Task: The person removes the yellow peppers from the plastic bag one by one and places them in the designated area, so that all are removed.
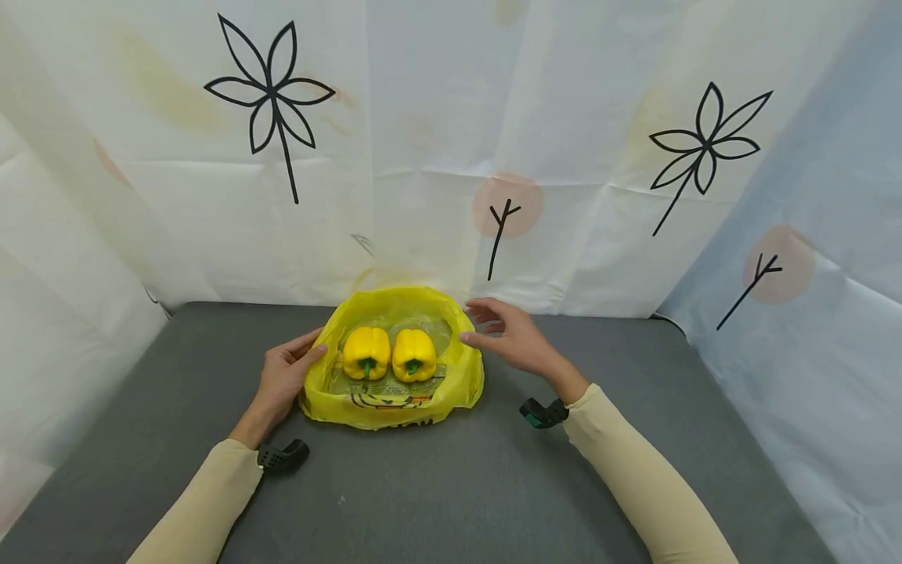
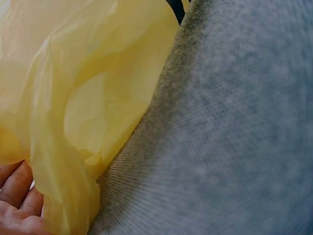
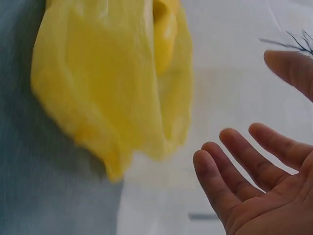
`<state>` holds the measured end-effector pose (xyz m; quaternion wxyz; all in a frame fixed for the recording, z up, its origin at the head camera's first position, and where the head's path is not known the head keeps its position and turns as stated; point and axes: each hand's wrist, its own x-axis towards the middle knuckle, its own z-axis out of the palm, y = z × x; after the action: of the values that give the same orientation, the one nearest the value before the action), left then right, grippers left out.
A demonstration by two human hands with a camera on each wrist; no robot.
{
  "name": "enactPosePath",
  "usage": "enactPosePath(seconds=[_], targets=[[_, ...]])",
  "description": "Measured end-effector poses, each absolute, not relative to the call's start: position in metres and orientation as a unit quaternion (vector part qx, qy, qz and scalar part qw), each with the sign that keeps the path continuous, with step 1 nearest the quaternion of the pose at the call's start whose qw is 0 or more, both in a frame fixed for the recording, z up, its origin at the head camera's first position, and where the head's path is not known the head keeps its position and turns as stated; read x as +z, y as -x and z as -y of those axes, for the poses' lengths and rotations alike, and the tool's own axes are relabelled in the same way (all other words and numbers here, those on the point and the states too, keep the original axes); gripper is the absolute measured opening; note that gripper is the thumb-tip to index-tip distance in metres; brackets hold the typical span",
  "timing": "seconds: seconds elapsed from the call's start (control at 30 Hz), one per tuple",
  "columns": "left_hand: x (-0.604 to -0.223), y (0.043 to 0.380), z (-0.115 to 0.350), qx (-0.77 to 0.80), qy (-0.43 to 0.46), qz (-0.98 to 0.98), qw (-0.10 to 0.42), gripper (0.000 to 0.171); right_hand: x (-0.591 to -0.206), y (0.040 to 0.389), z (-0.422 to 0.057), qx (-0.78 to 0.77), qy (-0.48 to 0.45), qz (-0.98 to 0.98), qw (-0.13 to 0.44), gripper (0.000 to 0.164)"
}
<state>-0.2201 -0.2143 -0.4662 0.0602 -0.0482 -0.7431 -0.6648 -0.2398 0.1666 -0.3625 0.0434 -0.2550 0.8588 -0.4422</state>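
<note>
A yellow plastic bag (image 1: 461, 376) lies on the grey table with its mouth spread wide and facing up. Inside it, side by side, are two yellow bell peppers, the left pepper (image 1: 366, 350) and the right pepper (image 1: 414, 352), green stems toward the person. At the bag's left rim, the left hand (image 1: 285, 372) pinches the plastic between thumb and fingers; in the left wrist view the bag partly hides those fingers (image 2: 18, 186). Beside the right rim is the right hand (image 1: 517, 337), its fingers spread and loosely bent. The right wrist view shows it apart from the bag (image 3: 98, 73), holding nothing.
The grey table (image 1: 423, 501) reaches back to a white curtain (image 1: 437, 117) printed with black flowers and small trees. More curtain hangs at the left and right sides. Both wrists carry dark straps, the left strap (image 1: 283, 456) and the right strap (image 1: 543, 413).
</note>
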Motion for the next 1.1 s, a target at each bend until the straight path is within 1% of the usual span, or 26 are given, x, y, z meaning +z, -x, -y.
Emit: enactPosePath(seconds=[0.2, 0.4, 0.6, 0.8, 0.97, 1.1], targets=[[-0.466, 0.220, 0.214, -0.665, 0.044, 0.743, 0.056, 0.050, -0.376, 0.259, -0.132, -0.440, 0.263, -0.851, 0.117, 0.074], [-0.466, 0.219, 0.214, -0.661, 0.041, 0.748, 0.055, 0.050, -0.387, 0.268, -0.111, -0.420, 0.246, -0.857, 0.167, 0.092], [-0.467, 0.220, 0.214, -0.661, 0.041, 0.747, 0.056, 0.050, -0.399, 0.273, -0.101, -0.412, 0.240, -0.856, 0.199, 0.095], [-0.466, 0.221, 0.214, -0.659, 0.037, 0.749, 0.055, 0.051, -0.406, 0.271, -0.094, -0.411, 0.238, -0.856, 0.205, 0.094], [-0.467, 0.221, 0.214, -0.661, 0.037, 0.748, 0.054, 0.051, -0.410, 0.270, -0.091, -0.411, 0.234, -0.861, 0.184, 0.087], [-0.467, 0.221, 0.215, -0.661, 0.040, 0.747, 0.054, 0.051, -0.407, 0.269, -0.093, -0.420, 0.227, -0.863, 0.165, 0.084]])
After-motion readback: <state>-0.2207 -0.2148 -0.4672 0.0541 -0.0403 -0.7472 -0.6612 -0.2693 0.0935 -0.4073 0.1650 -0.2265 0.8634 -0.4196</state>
